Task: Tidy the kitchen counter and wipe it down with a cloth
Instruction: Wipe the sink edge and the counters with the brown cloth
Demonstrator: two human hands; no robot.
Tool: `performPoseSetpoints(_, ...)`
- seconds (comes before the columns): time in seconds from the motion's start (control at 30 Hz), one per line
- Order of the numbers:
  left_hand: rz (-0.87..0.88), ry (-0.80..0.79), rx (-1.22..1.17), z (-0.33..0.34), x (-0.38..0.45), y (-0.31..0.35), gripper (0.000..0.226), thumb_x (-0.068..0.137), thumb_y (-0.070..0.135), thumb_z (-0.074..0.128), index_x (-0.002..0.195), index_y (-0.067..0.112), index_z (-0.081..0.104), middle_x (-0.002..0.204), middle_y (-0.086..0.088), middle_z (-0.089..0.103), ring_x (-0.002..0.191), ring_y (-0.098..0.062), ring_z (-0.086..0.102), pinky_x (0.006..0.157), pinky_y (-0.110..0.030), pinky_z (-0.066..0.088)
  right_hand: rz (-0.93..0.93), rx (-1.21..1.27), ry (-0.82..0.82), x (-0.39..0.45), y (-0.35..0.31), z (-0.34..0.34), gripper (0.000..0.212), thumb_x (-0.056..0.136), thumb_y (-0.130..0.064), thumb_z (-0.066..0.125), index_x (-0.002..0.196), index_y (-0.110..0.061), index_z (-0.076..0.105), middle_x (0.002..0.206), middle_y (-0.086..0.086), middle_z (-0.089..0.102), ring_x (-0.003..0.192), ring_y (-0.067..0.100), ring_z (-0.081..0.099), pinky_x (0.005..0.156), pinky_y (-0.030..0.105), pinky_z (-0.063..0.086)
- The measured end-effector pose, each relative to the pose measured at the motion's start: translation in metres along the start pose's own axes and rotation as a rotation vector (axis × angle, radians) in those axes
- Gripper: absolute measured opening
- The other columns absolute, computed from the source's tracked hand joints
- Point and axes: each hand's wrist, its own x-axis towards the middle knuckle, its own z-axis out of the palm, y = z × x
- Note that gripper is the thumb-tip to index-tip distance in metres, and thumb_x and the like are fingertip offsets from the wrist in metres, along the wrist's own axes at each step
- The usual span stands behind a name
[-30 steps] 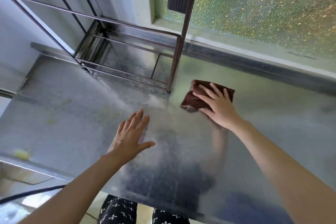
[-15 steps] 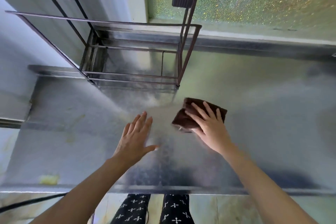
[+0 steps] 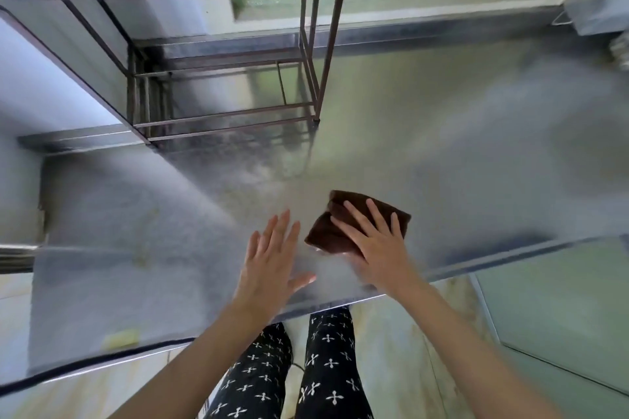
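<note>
While right hand [image 3: 377, 248] presses it, cloth [image 3: 332, 231] underneath (folded), counter [image 3: 476, 180] below.

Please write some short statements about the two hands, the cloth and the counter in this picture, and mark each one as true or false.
1. The right hand presses flat on the brown cloth. True.
2. The left hand holds a spray bottle. False: it holds nothing, and its fingers are straight.
3. The cloth lies on the metal counter. True.
4. The wire rack stands at the near right corner of the counter. False: it stands at the far left.
5. The cloth is white. False: it is dark brown.
</note>
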Motion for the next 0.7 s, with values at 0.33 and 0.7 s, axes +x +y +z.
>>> performPoseSetpoints(0.33,-0.004,-0.018,-0.062,0.017,-0.010,-0.006,0.089,0.074,0.072,0.016,0.135,0.022,-0.024,0.148,-0.002,-0.026,0.141,-0.024,-0.016,0.108,-0.038,-0.012,0.787,0.336,0.115,-0.020,-0.018,0.001,0.056,0.093,-0.041,0.045,0.145,-0.036,0.023,0.158,-0.004,0.007,0.145,0.030,-0.002,0.110,0.064,0.010)
performPoseSetpoints(0.7,-0.093,-0.008,-0.137,0.023,-0.055,-0.037,0.092,0.068,0.078,0.001,0.142,0.026,-0.015,0.151,0.000,-0.024,0.140,-0.023,-0.020,0.113,-0.046,-0.006,0.365,0.137,-0.003,-0.044,-0.039,0.005,0.069,0.086,-0.049,0.055,0.144,-0.042,0.019,0.157,0.001,0.017,0.141,0.042,0.013,0.104,0.068,0.018)
